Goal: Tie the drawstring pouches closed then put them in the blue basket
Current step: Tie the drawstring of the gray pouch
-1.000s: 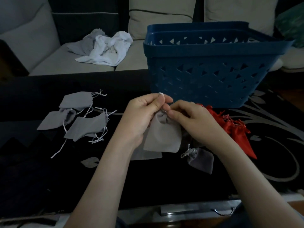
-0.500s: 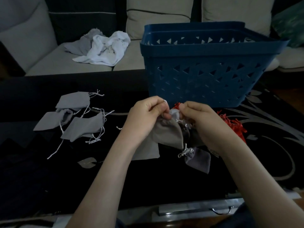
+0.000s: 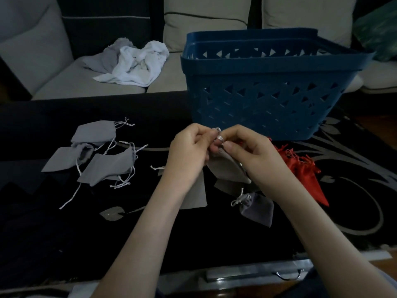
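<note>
My left hand [image 3: 189, 149] and my right hand [image 3: 250, 151] meet above the table, both pinching the white drawstring at the gathered neck of a grey pouch [image 3: 227, 168] that hangs between them. The blue basket [image 3: 266, 91] stands just behind my hands. Three grey pouches [image 3: 107, 166] with loose white strings lie open to the left. A darker grey pouch with a tied string [image 3: 256, 208] lies below my right wrist. Red pouches [image 3: 305, 168] lie to the right, partly hidden by my right hand. Another flat grey pouch [image 3: 195, 196] shows under my left wrist.
A black cloth with a grey floral pattern [image 3: 354, 160] covers the table. Behind it is a light sofa [image 3: 71, 82] with crumpled white and grey cloths [image 3: 133, 61] on the seat. A metal handle [image 3: 287, 275] shows at the table's near edge.
The pouch's neck has been drawn tighter and my hands have come closer together at the string. The view has shifted slightly.
</note>
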Available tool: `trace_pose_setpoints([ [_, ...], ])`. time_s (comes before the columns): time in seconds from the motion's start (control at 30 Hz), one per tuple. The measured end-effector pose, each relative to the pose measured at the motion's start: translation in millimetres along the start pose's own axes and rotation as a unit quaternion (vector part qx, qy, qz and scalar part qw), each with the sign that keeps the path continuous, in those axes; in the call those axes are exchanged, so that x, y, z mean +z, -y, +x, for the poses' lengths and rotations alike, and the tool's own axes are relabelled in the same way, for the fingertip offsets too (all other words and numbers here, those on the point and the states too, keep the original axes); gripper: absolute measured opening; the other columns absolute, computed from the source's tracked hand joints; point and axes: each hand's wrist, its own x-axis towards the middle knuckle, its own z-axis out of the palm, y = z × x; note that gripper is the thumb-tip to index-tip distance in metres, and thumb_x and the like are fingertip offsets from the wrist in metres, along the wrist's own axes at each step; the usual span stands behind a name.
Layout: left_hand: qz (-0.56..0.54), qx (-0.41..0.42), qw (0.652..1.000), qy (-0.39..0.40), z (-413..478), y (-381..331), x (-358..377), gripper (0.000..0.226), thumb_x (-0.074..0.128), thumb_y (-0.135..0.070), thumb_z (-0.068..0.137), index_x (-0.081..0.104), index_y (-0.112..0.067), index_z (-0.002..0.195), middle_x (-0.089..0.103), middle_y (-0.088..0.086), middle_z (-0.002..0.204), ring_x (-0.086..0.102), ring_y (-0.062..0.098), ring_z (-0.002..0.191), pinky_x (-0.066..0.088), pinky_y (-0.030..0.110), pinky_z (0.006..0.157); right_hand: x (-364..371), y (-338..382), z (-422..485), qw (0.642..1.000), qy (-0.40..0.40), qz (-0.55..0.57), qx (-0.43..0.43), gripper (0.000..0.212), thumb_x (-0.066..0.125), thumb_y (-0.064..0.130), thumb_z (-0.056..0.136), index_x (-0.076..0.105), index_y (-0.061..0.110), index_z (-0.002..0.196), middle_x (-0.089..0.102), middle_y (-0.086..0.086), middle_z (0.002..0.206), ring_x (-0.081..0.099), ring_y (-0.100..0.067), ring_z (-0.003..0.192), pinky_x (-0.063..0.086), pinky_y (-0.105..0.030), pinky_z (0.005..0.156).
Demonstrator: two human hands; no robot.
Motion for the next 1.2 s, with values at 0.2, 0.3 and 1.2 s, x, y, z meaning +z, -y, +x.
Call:
trace_pose_setpoints([
  [0.2, 0.007, -0.004, 1.0, 0.011, -1.5, -0.1, 0.1, 0.021, 0.053, -0.015, 0.096, 0.065, -0.011, 0.079, 0.059, -0.003, 0.059, 0.047, 0.003, 0.048, 0.041, 0.017, 0.051, 5.4, 1.1, 0.6, 0.999, -0.033, 0.013, -0.011, 0.021, 0.061, 0.005, 0.087, 0.059, 0.023, 0.097, 0.065, 0.0, 0.08, 0.06, -0.01, 0.078, 0.044, -0.028, 0.076],
  [0.3, 0.035, 0.006, 0.999, 0.026, -2.3, 2.6, 2.9, 0.022, 0.053, -0.013, 0.095, 0.067, -0.011, 0.079, 0.061, 0.001, 0.062, 0.053, 0.007, 0.055, 0.044, 0.024, 0.059, 5.0, 2.4, 2.0, 0.998, -0.042, 0.041, 0.001, 0.031, 0.059, -0.001, 0.088, 0.052, 0.022, 0.107, 0.062, -0.002, 0.073, 0.059, -0.011, 0.07, 0.044, -0.03, 0.072],
  [1.2, -0.006, -0.072, 0.994, 0.077, -3.2, 0.2, -6.3, 0.022, 0.057, -0.016, 0.094, 0.068, -0.01, 0.076, 0.065, -0.003, 0.063, 0.06, 0.003, 0.06, 0.046, 0.016, 0.062, 8.4, 0.3, 5.9, 0.993, -0.069, -0.039, 0.082, 0.004, 0.059, 0.02, 0.091, 0.061, 0.016, 0.092, 0.06, 0.004, 0.071, 0.053, -0.001, 0.064, 0.041, -0.014, 0.063],
])
